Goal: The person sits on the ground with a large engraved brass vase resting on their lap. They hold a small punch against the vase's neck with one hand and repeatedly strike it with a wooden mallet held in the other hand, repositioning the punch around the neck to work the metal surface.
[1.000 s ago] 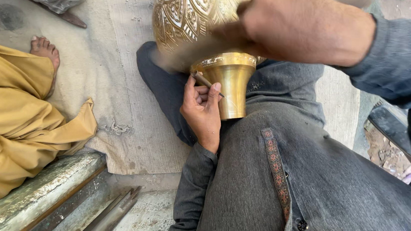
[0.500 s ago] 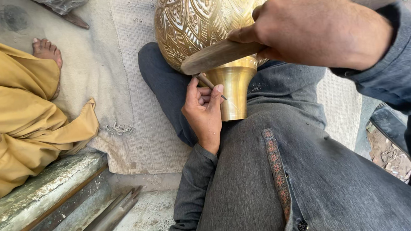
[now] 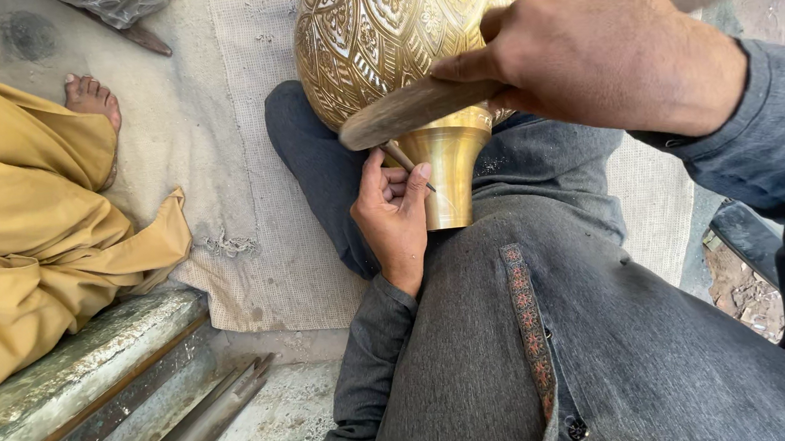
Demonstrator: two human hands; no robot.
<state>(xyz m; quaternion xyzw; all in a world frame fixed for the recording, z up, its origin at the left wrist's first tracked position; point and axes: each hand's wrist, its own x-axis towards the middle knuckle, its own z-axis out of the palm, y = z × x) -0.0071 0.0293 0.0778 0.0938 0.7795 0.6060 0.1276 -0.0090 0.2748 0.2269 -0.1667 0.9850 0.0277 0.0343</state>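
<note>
An engraved brass vase (image 3: 403,32) lies across my lap, its plain flared neck (image 3: 450,172) pointing toward me. My left hand (image 3: 394,220) pinches a thin metal chisel (image 3: 403,162) whose tip rests against the neck. My right hand (image 3: 601,47) is raised above it, gripping a wooden mallet handle (image 3: 420,103) that crosses in front of the vase body. The handle's far end at the upper right is blurred.
A person in yellow clothing (image 3: 20,237) sits at left with a bare foot (image 3: 91,94) on the woven mat (image 3: 244,168). A worn metal beam (image 3: 62,377) and bars (image 3: 192,432) lie at lower left. Rubble shows at the right edge (image 3: 744,283).
My right hand with the mallet handle has shifted slightly up and right across the vase. The left hand and chisel stay at the neck.
</note>
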